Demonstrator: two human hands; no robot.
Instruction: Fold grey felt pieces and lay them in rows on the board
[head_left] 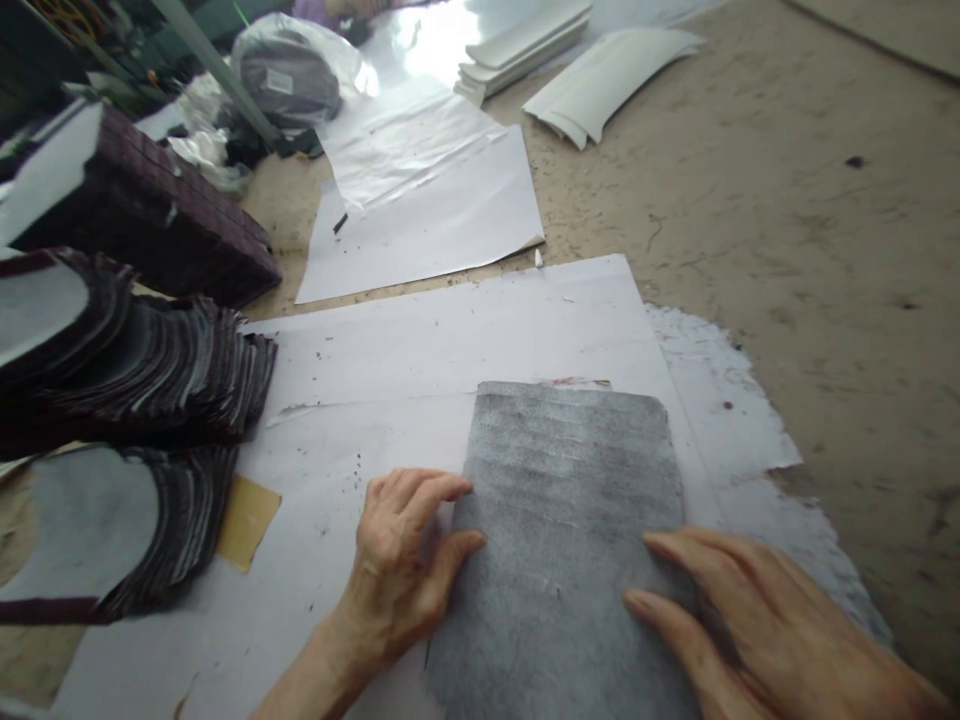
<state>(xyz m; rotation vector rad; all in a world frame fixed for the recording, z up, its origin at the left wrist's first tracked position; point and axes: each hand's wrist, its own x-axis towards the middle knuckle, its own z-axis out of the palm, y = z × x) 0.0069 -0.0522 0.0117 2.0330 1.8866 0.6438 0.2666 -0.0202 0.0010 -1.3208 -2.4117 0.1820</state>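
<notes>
A grey, felt-like fabric piece (pixel 566 520) with faint crosswise ridges lies in front of me on white paper. My left hand (pixel 409 560) holds its left edge, thumb on top and fingertips at the side. At the right edge my right hand (pixel 757 620) grips the same piece, its thumb and index finger resting on the upper face. The undersides of both hands are hidden, as is the near end of the piece, which runs out of view.
Stacks of dark-edged cut pieces (pixel 202 370) stand at the left, beside a taller dark maroon stack (pixel 172 200). A yellow-brown scrap (pixel 250 520) lies near them. White sheets (pixel 465 310) cover part of the tan table (pixel 795 230). Curved white pieces (pixel 611 80) lie at the back.
</notes>
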